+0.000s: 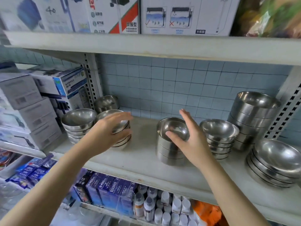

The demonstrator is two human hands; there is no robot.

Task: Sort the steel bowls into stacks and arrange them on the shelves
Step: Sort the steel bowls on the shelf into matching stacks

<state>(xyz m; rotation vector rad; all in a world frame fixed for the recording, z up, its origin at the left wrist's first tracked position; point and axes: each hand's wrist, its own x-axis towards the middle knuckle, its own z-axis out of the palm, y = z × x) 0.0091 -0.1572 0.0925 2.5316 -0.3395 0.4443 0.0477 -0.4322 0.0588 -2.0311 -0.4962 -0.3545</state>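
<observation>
Several stacks of steel bowls stand on the white middle shelf. My left hand curves over the top of one stack, fingers spread and blurred, thumb at its front. Beside it are a front-left stack and a back stack. My right hand has its thumb inside the tilted top bowl of the middle stack, palm against the bowl's right side, fingers pointing up. Further right are a small stack, a tall stack and a stack of wide bowls.
Boxes fill the neighbouring shelf bay on the left, past a slotted upright. More boxes sit on the shelf above. Blue cartons and small bottles crowd the shelf below. A tiled wall backs the bowl shelf.
</observation>
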